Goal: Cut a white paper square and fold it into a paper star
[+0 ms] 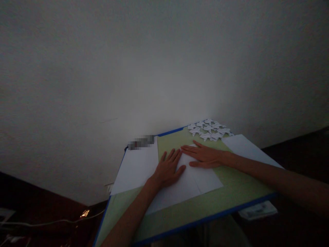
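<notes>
A white sheet of paper (180, 190) lies on the green tabletop (246, 181), with a faint crease line running down it. My left hand (168, 169) rests flat on its left part, fingers spread and pointing away from me. My right hand (203, 155) is laid flat over the sheet's upper right part, its fingers pointing left. The fingertips of both hands come close together near the far edge of the paper. Neither hand grips anything. Parts of the sheet are hidden beneath the hands.
Several folded white paper pieces (209, 129) stand at the far right corner. White paper (138, 168) lies at the left, and more paper (253, 151) at the right. A blue edge (205, 219) borders the table. Behind it rises a wall (164, 68). A white cable (51, 222) hangs at lower left.
</notes>
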{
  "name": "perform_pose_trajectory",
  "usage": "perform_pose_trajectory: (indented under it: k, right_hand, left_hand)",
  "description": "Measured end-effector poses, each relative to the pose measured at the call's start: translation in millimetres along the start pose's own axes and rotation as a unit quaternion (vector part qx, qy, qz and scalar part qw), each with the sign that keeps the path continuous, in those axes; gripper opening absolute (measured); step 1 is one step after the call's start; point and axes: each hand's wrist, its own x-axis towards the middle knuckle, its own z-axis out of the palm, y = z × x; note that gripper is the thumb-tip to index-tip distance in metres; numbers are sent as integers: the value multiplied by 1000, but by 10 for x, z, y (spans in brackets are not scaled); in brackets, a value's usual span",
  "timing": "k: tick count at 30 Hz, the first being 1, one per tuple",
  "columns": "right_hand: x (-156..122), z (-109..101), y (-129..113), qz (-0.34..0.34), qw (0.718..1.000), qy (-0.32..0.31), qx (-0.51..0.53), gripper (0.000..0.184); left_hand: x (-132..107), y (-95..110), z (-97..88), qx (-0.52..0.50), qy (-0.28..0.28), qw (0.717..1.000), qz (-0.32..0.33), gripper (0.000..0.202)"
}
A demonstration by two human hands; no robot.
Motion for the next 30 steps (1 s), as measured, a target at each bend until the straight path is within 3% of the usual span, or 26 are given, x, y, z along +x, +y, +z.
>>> perform_pose_trajectory:
  k: [30]
  right_hand:
    - [-27, 37, -91, 36, 999, 7, -10, 79]
  left_hand:
    - [-27, 15, -17, -3, 5, 1000, 3, 74]
